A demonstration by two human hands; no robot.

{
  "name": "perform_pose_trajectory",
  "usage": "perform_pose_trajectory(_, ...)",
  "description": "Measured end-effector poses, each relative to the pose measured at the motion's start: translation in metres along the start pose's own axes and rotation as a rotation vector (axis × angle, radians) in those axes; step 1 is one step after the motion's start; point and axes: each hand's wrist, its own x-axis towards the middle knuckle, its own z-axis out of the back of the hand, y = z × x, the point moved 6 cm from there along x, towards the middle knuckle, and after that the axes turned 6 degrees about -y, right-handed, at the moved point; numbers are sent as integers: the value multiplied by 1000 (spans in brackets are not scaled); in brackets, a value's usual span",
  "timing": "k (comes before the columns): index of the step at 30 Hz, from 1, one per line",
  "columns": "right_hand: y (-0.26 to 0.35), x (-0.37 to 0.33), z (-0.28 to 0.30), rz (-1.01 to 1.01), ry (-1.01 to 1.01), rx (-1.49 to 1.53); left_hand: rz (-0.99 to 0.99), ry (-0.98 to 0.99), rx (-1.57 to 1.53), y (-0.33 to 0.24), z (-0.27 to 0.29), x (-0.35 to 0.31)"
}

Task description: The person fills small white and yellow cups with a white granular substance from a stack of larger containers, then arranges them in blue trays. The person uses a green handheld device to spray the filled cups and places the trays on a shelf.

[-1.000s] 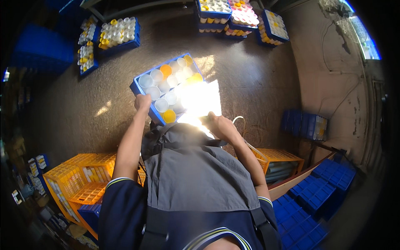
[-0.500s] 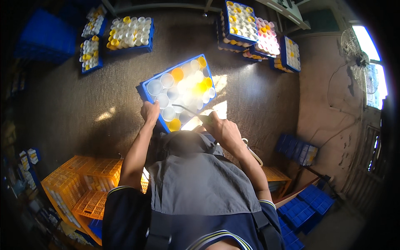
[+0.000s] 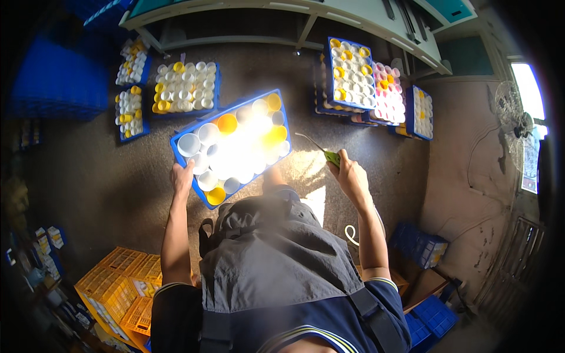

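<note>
Fig. note, head view. I see left hand [image 3: 182, 176] clamped on near-left edge of blue crate [image 3: 191, 126]; crate tilted, extending up and right from grip, packed with white and yellow cups, middle washed out by sunlight. I see right hand [image 3: 348, 176] closed around small green tool [image 3: 332, 157], thin wire-like piece running up-left from fist toward crate's right corner; contact there unclear. Beyond both grips: more blue crates of cups [image 3: 185, 88] on floor. Below left elbow: yellow crates [image 3: 118, 288].

Bare floor [image 3: 106, 194] lies left of the blue tray [image 3: 182, 126] (more trays [image 3: 185, 88] crowd beyond).
</note>
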Motion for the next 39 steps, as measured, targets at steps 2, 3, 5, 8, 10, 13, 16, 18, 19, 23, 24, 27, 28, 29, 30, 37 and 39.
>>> perform_pose_trajectory(2,3,56,1,14,-113,100,1,-18,-18,-13,14,34)
perform_pose_trajectory(3,7,84,0,36,-164,123,2,-12,-51,-20,18,54)
perform_pose_trajectory(5,20,124,-3,195,-234,21,49,-31,-107,-24,25,82)
perform_pose_trajectory(8,23,152,-26,234,-83,-72,202,-36,-364,-26,34,117)
perform_pose_trajectory(10,13,162,-48,85,141,1,344,-28,-564,-30,35,144)
perform_pose_trajectory(13,10,179,-61,-20,182,53,491,58,-906,-61,17,207)
perform_pose_trajectory(16,18,201,-69,-210,269,188,497,136,-1140,-125,-18,293)
perform_pose_trajectory(18,37,213,-65,-282,220,312,505,105,-1206,-183,-45,357)
perform_pose_trajectory(19,44,215,-62,-336,223,343,498,132,-1241,-212,-59,384)
perform_pose_trajectory(23,78,219,-62,-528,109,594,569,230,-1212,-317,-92,489)
perform_pose_trajectory(24,82,215,-63,-557,96,514,604,346,-1203,-343,-98,509)
perform_pose_trajectory(27,90,202,-69,-616,4,402,390,470,-1321,-422,-108,540)
perform_pose_trajectory(28,90,196,-74,-683,-6,418,372,540,-1262,-450,-118,537)
perform_pose_trajectory(29,89,191,-81,-771,10,444,385,569,-1194,-473,-125,528)
perform_pose_trajectory(30,93,189,-79,-733,-33,403,146,669,-1034,-498,-130,504)
perform_pose_trajectory(37,111,165,-47,-755,-151,658,-1783,977,9,-520,-131,86)
perform_pose_trajectory(39,109,133,-31,-850,-302,819,-2045,1377,327,-465,-116,-27)
